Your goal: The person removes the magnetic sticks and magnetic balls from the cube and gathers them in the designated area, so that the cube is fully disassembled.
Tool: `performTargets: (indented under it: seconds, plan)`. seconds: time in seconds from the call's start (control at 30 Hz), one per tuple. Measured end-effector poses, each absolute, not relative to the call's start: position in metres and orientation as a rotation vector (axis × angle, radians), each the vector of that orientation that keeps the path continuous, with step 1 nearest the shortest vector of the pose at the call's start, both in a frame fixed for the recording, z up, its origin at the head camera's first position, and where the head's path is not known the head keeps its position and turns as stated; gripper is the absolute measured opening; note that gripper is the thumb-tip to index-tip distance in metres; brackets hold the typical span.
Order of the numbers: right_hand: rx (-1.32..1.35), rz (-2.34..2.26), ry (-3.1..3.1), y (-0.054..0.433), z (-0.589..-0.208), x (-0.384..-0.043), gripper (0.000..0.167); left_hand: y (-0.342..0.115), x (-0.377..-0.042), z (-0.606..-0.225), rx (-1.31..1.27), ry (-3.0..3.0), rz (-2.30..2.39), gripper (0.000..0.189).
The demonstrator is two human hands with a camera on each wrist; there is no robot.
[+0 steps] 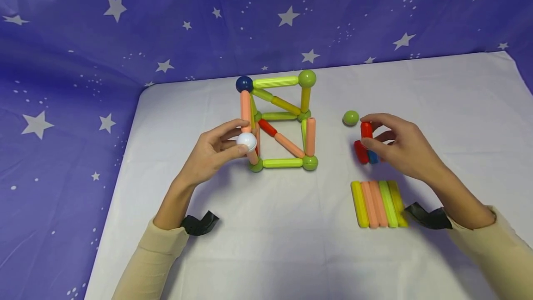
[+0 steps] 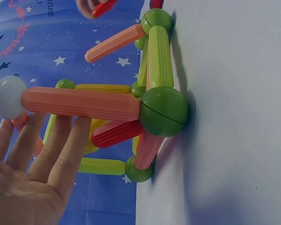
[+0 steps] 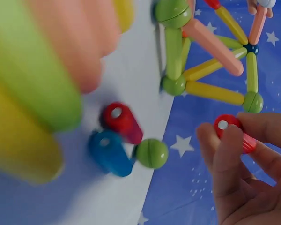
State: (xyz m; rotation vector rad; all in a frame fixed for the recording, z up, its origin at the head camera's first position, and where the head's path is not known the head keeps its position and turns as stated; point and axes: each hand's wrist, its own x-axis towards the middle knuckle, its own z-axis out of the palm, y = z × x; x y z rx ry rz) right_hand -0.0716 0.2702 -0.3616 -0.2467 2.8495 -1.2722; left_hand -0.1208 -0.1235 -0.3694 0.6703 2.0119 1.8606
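A frame of magnetic sticks and balls stands at the centre of the table. My left hand (image 1: 204,159) holds the white ball (image 1: 247,141) at its near left corner, thumb on the ball and fingers beside it. Beneath that ball an upright salmon stick (image 2: 79,102) runs down to a green ball (image 2: 164,111). Off to the right, my right hand (image 1: 401,145) pinches a short red stick (image 3: 248,141) between thumb and fingers, raised above the table. Another short red stick (image 3: 122,121) and a blue one (image 3: 110,152) lie below it, by a loose green ball (image 3: 151,153).
A row of long sticks (image 1: 373,205), yellow, salmon and green, lies in front of my right hand. On the frame's near right corner a salmon stick (image 1: 310,135) stands with its top end bare. A dark blue ball (image 1: 244,84) tops the far left corner. Star-patterned cloth (image 1: 287,15) hangs behind.
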Motion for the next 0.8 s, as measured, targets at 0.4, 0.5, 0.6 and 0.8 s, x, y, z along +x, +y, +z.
performTargets:
  seconds: [0.4,0.5,0.6,0.8]
  plan:
    - [-0.095,-1.056,2.859,0.302,-0.38,-0.062,0.039,-0.123,-0.121,-0.37,0.681,1.991,1.879,0.049]
    - [-0.068,-1.002,2.837,0.308,-0.385,-0.063,0.041,-0.123,-0.121,-0.37,0.679,1.993,1.878,0.049]
    - [-0.042,-0.969,2.772,0.313,-0.391,-0.066,0.043,-0.124,-0.12,-0.369,0.675,2.006,1.867,0.049]
    - [-0.003,-0.946,2.685,0.317,-0.399,-0.071,0.044,-0.124,-0.12,-0.369,0.676,2.029,1.852,0.05]
